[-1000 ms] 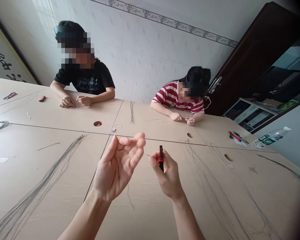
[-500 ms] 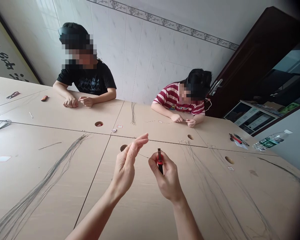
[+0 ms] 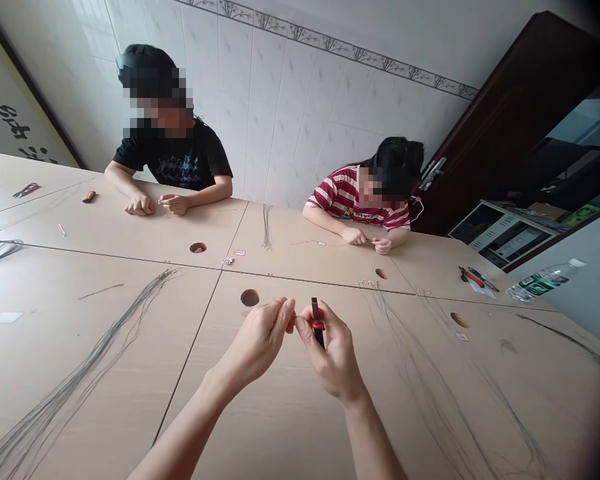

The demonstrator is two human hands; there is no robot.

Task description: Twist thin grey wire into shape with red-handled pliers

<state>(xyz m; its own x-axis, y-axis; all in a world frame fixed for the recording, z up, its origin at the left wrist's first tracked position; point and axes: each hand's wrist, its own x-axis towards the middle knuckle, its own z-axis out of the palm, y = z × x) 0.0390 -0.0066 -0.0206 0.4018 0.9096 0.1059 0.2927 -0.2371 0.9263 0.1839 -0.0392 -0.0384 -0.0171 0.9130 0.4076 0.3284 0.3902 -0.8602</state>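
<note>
My right hand is closed round a small black and red tool, held upright above the wooden table. My left hand sits just left of it, its fingertips pinched together against the tool's red part. What the left fingers pinch is too thin to make out; a fine wire showed there before. Both hands hover near a round hole in the tabletop.
Long bundles of thin grey wire lie across the table on both sides. Two other people sit at the far edge, one in a black shirt, one in a striped shirt, working with their hands. A water bottle and pliers lie far right.
My left hand, open and palm up a second ago, has turned, closed its fingers and moved right and down to meet the tool. My right hand has stayed almost still.
</note>
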